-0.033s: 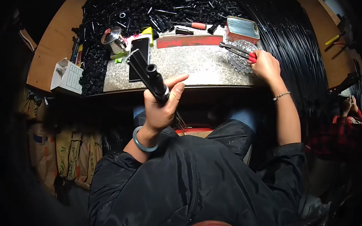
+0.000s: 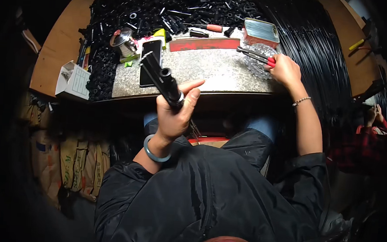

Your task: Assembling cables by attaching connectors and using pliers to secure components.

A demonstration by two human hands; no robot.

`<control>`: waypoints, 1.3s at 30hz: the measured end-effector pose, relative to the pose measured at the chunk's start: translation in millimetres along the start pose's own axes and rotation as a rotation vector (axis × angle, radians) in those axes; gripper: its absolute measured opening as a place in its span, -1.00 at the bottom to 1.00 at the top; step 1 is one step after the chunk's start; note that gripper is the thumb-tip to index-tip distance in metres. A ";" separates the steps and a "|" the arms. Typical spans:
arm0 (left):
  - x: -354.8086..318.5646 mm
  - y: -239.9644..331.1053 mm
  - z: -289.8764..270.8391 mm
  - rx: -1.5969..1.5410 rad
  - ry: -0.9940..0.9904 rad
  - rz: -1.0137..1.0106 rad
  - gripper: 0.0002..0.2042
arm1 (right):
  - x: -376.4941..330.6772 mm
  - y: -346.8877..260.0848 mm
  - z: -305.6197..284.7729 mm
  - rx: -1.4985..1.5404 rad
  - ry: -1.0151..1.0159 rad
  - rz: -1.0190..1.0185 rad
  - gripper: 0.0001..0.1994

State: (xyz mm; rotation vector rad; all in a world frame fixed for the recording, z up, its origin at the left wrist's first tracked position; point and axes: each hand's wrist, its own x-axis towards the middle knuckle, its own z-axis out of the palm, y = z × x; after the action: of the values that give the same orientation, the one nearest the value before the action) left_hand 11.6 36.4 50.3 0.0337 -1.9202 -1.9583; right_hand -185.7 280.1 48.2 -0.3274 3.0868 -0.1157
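My left hand (image 2: 175, 111) is closed around what looks like a folded umbrella frame (image 2: 162, 81), black, with a round hollow tube end and a bundle of ribs pointing up and left. Its index finger stretches out to the right, and thin rods (image 2: 194, 129) show below the fist. In my right hand (image 2: 286, 71) is a pair of red-handled pliers (image 2: 256, 55), dark jaws pointing left. The pliers lie over a clear glass bowl (image 2: 259, 72) on the worktop (image 2: 192, 70); what the bowl holds I cannot make out.
A phone (image 2: 150, 65), a metal canister (image 2: 124, 40) and a red strip (image 2: 205, 44) lie behind my left hand. Black parts (image 2: 134, 2) heap at the back; long black rods (image 2: 313, 48) lie right. A tin (image 2: 262, 33) stands behind the bowl. Another person's hands (image 2: 374, 115) show far right.
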 end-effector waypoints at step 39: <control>-12.2 0.5 12.3 -0.066 -0.151 0.020 -0.82 | -92.4 -107.3 10.7 0.757 0.954 -1.103 -0.67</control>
State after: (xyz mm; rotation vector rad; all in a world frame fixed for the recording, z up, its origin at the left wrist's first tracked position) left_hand 19.4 51.8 48.4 -0.1554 -1.9387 -2.0617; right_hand -72.6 194.2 48.4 -2.3127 2.6625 -1.7787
